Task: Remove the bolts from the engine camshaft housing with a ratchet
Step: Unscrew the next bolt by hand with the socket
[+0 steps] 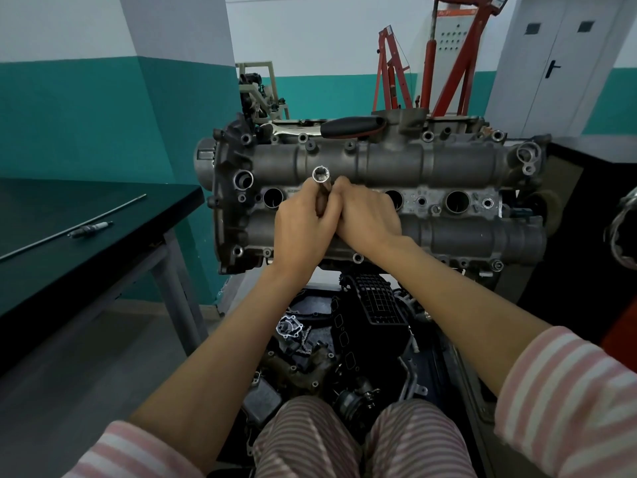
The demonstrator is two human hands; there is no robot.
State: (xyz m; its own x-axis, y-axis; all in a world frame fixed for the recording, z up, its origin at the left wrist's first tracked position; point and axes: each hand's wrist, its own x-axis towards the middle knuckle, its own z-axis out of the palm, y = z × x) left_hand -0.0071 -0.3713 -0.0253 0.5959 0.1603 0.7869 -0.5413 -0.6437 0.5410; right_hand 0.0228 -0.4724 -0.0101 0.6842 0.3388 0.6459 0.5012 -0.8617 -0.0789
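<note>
Both hands meet over camshaft housing (379,163). Left hand (300,229) and right hand (365,215) fingers curled round tubular socket (321,179). Socket long axis upright, open end facing up; ratchet (348,126) lies behind, untouched.

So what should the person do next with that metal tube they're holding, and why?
Probably lower the deep socket and seat it on a bolt. Both the left hand and the right hand hold it above the camshaft housing, open end up, engaged with nothing. The ratchet lies unused on the engine's far edge, so it likely gets fetched after.
</note>
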